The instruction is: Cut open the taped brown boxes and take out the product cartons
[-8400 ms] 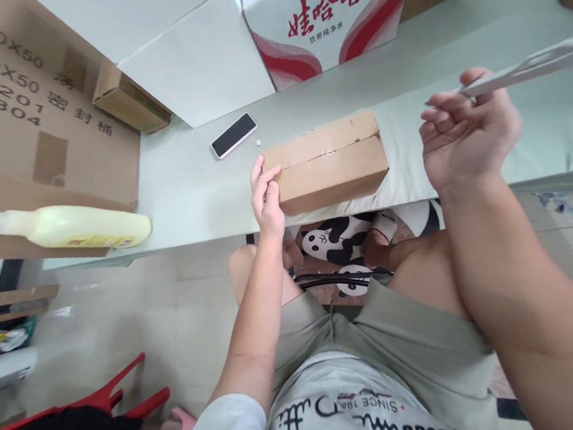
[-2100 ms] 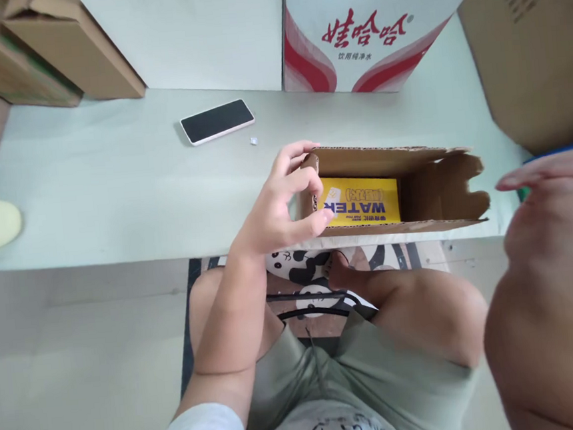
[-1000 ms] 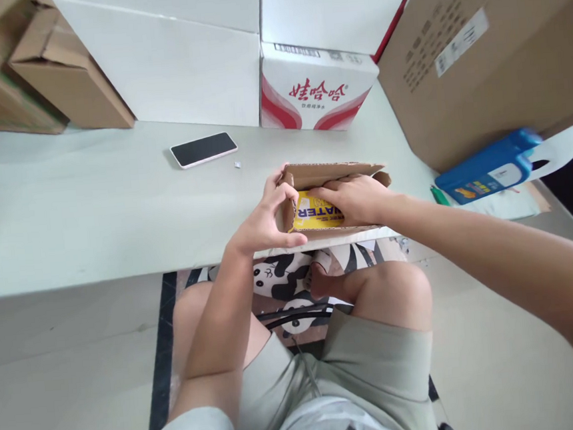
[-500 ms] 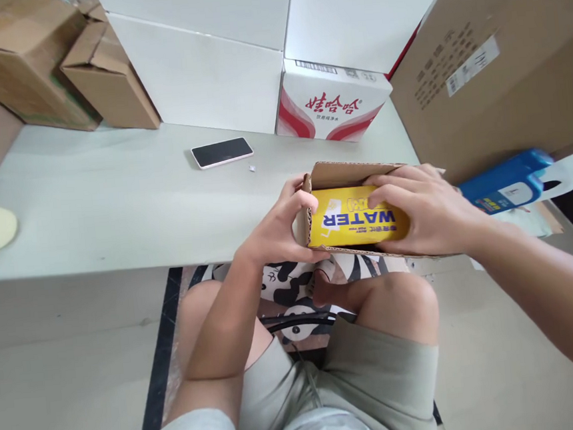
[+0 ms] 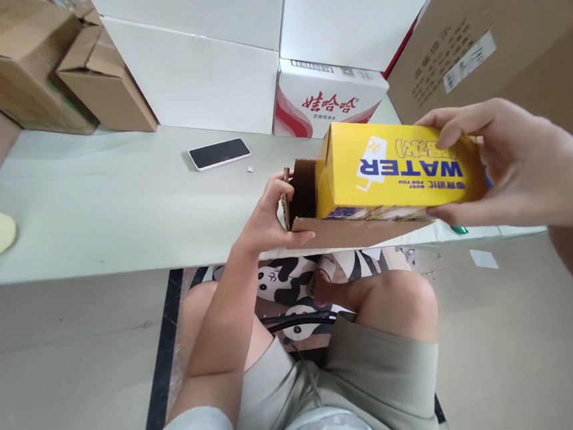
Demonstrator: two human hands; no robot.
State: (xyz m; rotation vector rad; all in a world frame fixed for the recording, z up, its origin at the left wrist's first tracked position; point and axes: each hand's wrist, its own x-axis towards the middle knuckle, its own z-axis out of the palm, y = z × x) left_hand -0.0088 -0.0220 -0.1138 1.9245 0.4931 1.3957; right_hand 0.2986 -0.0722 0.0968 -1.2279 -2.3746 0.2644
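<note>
My right hand (image 5: pixel 517 161) grips the right end of a yellow box (image 5: pixel 402 164) printed with "WATER" in blue letters, upside down to me. The yellow box is tilted, its right part raised above an open brown cardboard box (image 5: pixel 363 230) and its left lower part still inside. Thumb and fingers of my left hand (image 5: pixel 276 216) clasp the left end wall of the cardboard box, near the table's front edge. A dark gap shows inside the cardboard box beside that wall. Its right end is hidden behind the yellow box and my right hand.
A phone (image 5: pixel 219 154) lies on the table (image 5: pixel 89 199), with a tiny white scrap (image 5: pixel 250 169) beside it. Behind stand white boxes (image 5: pixel 194 76) and a red-and-white carton (image 5: pixel 329 101). Brown cartons (image 5: pixel 104 77) sit at back left; a large one (image 5: pixel 492 43) leans at right.
My right hand has pulled the yellow box up and to the right, largely out of the cardboard box. My left hand has shifted slightly left, still on the cardboard box.
</note>
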